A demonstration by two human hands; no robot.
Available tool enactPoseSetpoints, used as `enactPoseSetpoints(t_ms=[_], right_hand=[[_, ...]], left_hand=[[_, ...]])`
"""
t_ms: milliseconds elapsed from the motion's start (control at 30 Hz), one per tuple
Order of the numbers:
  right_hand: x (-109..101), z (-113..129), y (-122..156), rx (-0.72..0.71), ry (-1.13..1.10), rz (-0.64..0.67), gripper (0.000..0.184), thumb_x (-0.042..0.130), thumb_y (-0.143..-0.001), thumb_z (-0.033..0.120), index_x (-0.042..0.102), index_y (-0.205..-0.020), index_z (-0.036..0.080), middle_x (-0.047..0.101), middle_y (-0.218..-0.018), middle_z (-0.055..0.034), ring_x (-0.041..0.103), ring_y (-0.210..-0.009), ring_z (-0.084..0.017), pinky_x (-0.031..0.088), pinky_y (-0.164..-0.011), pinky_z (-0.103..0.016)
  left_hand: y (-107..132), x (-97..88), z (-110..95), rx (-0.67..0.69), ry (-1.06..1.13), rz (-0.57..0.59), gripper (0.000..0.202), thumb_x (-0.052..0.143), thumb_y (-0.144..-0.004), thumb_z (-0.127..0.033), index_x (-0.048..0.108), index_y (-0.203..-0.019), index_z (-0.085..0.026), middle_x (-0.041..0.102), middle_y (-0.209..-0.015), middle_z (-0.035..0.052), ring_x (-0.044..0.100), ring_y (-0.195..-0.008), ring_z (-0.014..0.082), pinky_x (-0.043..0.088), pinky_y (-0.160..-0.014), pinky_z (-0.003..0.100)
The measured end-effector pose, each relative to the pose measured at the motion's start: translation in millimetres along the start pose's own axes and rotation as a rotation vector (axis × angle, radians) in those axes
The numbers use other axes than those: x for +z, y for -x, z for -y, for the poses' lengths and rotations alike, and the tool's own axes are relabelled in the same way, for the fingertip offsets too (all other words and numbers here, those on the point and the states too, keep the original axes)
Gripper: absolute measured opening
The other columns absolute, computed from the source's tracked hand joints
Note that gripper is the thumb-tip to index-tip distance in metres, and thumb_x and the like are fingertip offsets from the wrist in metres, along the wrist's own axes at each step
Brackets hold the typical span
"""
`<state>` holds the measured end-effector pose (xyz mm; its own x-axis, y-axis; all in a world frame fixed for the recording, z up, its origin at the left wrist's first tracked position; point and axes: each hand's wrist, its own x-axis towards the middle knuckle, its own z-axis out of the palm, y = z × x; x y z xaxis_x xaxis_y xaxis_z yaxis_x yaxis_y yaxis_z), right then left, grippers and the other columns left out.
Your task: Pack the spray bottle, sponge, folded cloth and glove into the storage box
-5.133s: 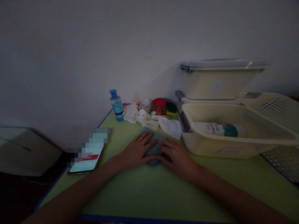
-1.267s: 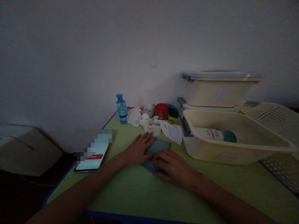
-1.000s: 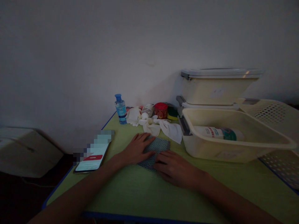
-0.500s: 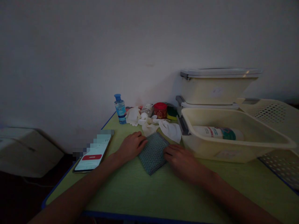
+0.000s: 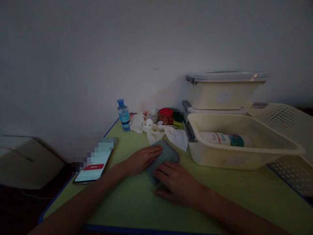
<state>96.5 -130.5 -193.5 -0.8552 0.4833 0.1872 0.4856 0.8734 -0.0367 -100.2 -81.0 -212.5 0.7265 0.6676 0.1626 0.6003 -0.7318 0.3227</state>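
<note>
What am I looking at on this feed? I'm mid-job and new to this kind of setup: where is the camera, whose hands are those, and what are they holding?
There is no machine here: you see a person's two bare hands. The camera is worn on that person's head, looking forward and down, so the left hand appears on the left and the right hand on the right. Both rest on a grey-green patterned pad on the green table; whether they grip it or only press it, I can't tell.

To the left is a phone. Towards the wall are a blue-capped bottle, a red container and a white cloth. On the right, an open bin holds a white bottle lying on its side.
</note>
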Motion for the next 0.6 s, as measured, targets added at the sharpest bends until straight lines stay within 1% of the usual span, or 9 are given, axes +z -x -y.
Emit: enactPoseSetpoints(t_ms=[67, 100, 167, 233, 300, 367, 433, 500, 600], right_hand=[[0, 3, -2, 0.019, 0.019, -0.009, 0.034, 0.06, -0.076, 0.042, 0.055, -0.097, 0.016, 0.059, -0.097, -0.0072, 0.053, -0.088, -0.022, 0.044, -0.076, -0.036], [1, 4, -3, 0.025, 0.034, -0.014, 0.032, 0.059, -0.077, 0.041, 0.055, -0.097, 0.016, 0.059, -0.097, -0.0071, 0.053, -0.088, -0.022, 0.044, -0.075, -0.036], [3, 6, -5, 0.023, 0.091, -0.022, 0.022, 0.055, -0.082, 0.033, 0.055, -0.096, 0.017, 0.059, -0.095, -0.0062, 0.054, -0.084, -0.021, 0.044, -0.072, -0.035], [4, 5, -5, -0.026, 0.163, -0.029, 0.014, 0.048, -0.086, 0.024, 0.054, -0.097, 0.019, 0.059, -0.092, -0.0052, 0.054, -0.082, -0.019, 0.044, -0.07, -0.033], [3, 3, -5, -0.108, 0.222, -0.031, 0.016, 0.046, -0.087, 0.02, 0.053, -0.101, 0.021, 0.059, -0.091, -0.0045, 0.053, -0.082, -0.018, 0.043, -0.068, -0.032], [0, 1, -3, -0.173, 0.253, -0.023, 0.016, 0.047, -0.087, 0.021, 0.053, -0.102, 0.021, 0.058, -0.089, -0.0043, 0.053, -0.082, -0.018, 0.042, -0.067, -0.031], [-5, -1, -2, -0.192, 0.272, -0.008, 0.013, 0.046, -0.088, 0.021, 0.056, -0.096, 0.02, 0.059, -0.088, -0.0041, 0.052, -0.08, -0.017, 0.041, -0.065, -0.03], [-11, -4, 1, -0.195, 0.275, 0.003, 0.014, 0.043, -0.089, 0.02, 0.057, -0.089, 0.019, 0.059, -0.088, -0.0037, 0.052, -0.078, -0.016, 0.04, -0.063, -0.029], [-17, -9, 5, -0.19, 0.244, 0.026, 0.015, 0.043, -0.088, 0.022, 0.058, -0.086, 0.019, 0.06, -0.085, -0.0035, 0.052, -0.077, -0.017, 0.039, -0.063, -0.03]], left_hand=[[0, 1.8, 0, 0.004, -0.001, -0.013, 0.041, 0.034, -0.089, -0.016, 0.042, -0.129, -0.011, 0.039, -0.139, 0.0115, 0.033, -0.13, 0.0176, 0.027, -0.109, 0.036], [0, 2.7, 0, 0.007, -0.001, -0.021, 0.041, 0.034, -0.089, -0.015, 0.043, -0.129, -0.011, 0.039, -0.138, 0.0117, 0.033, -0.129, 0.0178, 0.027, -0.109, 0.037], [-1, 3.8, -1, 0.011, -0.007, -0.033, 0.041, 0.035, -0.089, -0.016, 0.043, -0.128, -0.01, 0.039, -0.138, 0.0122, 0.034, -0.129, 0.0182, 0.028, -0.108, 0.037], [-1, 3.6, -2, 0.008, -0.02, -0.033, 0.04, 0.034, -0.09, -0.019, 0.044, -0.128, -0.01, 0.039, -0.138, 0.0122, 0.034, -0.129, 0.0183, 0.027, -0.109, 0.036], [0, 2.0, -3, 0.004, -0.027, -0.024, 0.041, 0.033, -0.092, -0.025, 0.043, -0.129, -0.011, 0.039, -0.139, 0.0119, 0.034, -0.129, 0.0183, 0.027, -0.109, 0.036], [1, -0.6, -2, 0.009, -0.025, -0.009, 0.044, 0.031, -0.093, -0.033, 0.042, -0.13, -0.012, 0.037, -0.139, 0.0116, 0.033, -0.13, 0.0189, 0.026, -0.109, 0.036], [3, -3.6, -1, 0.04, -0.024, 0.016, 0.051, 0.03, -0.092, -0.042, 0.037, -0.133, -0.013, 0.034, -0.141, 0.0112, 0.03, -0.131, 0.0198, 0.024, -0.109, 0.036], [5, -6.4, 2, 0.087, -0.036, 0.052, 0.058, 0.031, -0.089, -0.049, 0.032, -0.136, -0.015, 0.03, -0.143, 0.011, 0.027, -0.133, 0.0209, 0.021, -0.11, 0.037], [6, -9.1, 5, 0.136, -0.079, 0.108, 0.07, 0.039, -0.083, -0.057, 0.027, -0.138, -0.016, 0.026, -0.145, 0.0118, 0.024, -0.134, 0.0234, 0.019, -0.11, 0.039]])
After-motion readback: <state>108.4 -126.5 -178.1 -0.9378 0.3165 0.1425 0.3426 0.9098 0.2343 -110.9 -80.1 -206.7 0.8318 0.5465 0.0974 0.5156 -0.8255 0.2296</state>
